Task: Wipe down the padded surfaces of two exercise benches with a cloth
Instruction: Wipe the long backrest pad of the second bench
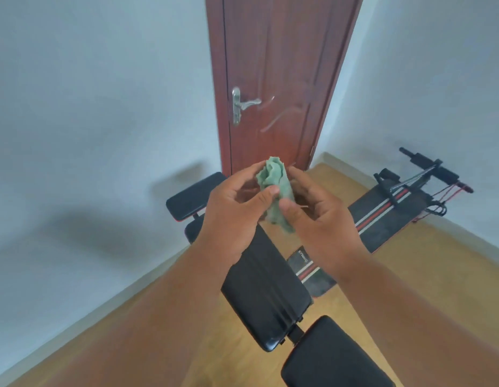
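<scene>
A crumpled green cloth [276, 188] is held up in the air between both hands. My left hand [231, 216] pinches its left side with thumb and fingers, and my right hand [318, 216] grips its right side. Below them runs a black padded bench [266, 289] with several pad sections: a head pad [192, 195] near the wall and a seat pad [332, 358] at the bottom. A second bench [382, 216], black with red and white stripes, lies on the floor at the right, partly hidden by my right arm.
A closed reddish-brown door [279, 79] with a metal handle [244, 103] stands straight ahead. White walls close in on the left and right. The striped bench ends in a black metal frame [421, 169] with red cords. Wooden floor [424, 275] surrounds the benches.
</scene>
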